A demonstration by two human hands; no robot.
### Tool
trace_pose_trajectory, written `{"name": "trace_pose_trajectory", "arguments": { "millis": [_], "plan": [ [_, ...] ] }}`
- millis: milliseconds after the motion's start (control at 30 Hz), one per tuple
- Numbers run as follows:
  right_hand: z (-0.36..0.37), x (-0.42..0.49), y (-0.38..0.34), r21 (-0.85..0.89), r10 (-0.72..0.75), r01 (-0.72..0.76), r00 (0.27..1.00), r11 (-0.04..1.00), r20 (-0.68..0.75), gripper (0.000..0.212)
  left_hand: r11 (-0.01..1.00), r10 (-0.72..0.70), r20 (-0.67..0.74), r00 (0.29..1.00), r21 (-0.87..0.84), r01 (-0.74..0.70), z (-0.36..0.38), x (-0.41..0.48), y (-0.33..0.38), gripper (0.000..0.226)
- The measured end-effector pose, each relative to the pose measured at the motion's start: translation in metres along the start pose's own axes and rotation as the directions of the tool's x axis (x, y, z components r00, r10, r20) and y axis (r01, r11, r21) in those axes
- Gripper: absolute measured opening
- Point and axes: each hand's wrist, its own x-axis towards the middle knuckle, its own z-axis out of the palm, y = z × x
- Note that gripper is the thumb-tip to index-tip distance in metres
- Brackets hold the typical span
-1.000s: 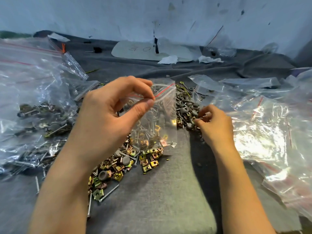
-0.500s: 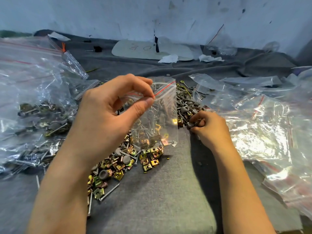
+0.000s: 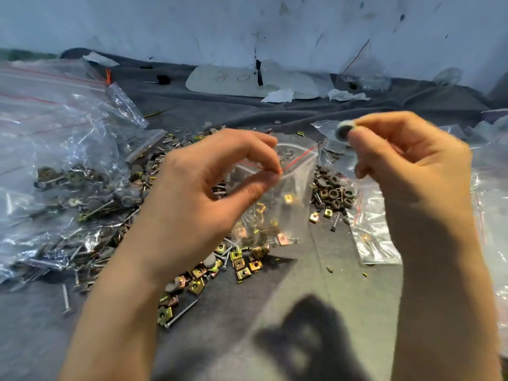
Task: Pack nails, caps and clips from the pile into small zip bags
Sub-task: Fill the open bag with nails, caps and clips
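your left hand point(image 3: 198, 204) pinches the small zip bag point(image 3: 291, 193) by its red-lined mouth above the pile point(image 3: 239, 265); your right hand point(image 3: 412, 171) pinches a round cap point(image 3: 342, 132) in its fingers point(image 3: 384, 123) beside it.

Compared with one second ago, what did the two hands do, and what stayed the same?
The right hand has lifted up from the pile, where it was picking, and now pinches a round cap in its fingertips, above and right of the bag's mouth. The left hand still pinches the small zip bag at its red-lined rim, holding it upright over the pile with parts already inside.
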Motion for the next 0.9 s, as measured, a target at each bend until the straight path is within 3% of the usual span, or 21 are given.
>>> {"name": "trace_pose_trajectory", "arguments": {
  "millis": [100,233,333,467,533,600,700,767,900],
  "plan": [
    [0.011,-0.006,-0.021,-0.085,-0.08,0.084,0.995,0.993,0.056,0.006,0.999,0.029,0.076,0.997,-0.018,-0.028,0.005,0.001,0.003,0.01],
    [0.014,-0.009,-0.021,-0.244,-0.018,0.066,0.981,0.967,0.194,0.007,0.999,0.05,0.104,0.993,-0.018,-0.048,0.008,0.002,0.004,0.01],
    [0.011,-0.008,-0.019,-0.192,0.027,0.001,0.989,0.981,0.145,0.012,1.0,0.011,0.083,0.996,-0.011,-0.01,0.002,0.001,0.003,0.012],
    [0.009,-0.004,-0.006,-0.226,0.032,-0.019,0.998,0.974,0.052,0.007,1.0,-0.011,-0.058,0.998,-0.017,0.01,-0.016,-0.002,-0.002,0.008],
    [0.012,-0.001,0.015,-0.382,0.155,-0.106,0.983,0.918,0.101,0.007,1.0,0.022,-0.135,0.991,-0.003,-0.023,-0.022,-0.003,-0.004,0.005],
    [0.019,-0.002,0.043,-0.607,0.333,-0.178,0.93,0.774,0.152,0.006,0.999,0.051,-0.195,0.979,0.01,-0.05,-0.026,-0.004,-0.005,0.005],
    [0.027,-0.005,0.076,-0.757,0.461,-0.244,0.883,0.606,0.085,0.014,0.998,0.067,-0.241,0.968,0.024,-0.063,-0.03,-0.005,-0.006,0.01],
    [0.028,-0.005,0.088,-0.766,0.463,-0.287,0.886,0.575,0.016,0.019,0.997,0.069,-0.249,0.966,0.034,-0.063,-0.032,-0.005,-0.006,0.011],
    [0.027,-0.001,0.092,-0.754,0.305,-0.247,0.95,0.608,-0.064,0.024,0.998,0.055,-0.243,0.968,0.05,-0.044,-0.035,-0.006,-0.005,0.01]
  ]
}}
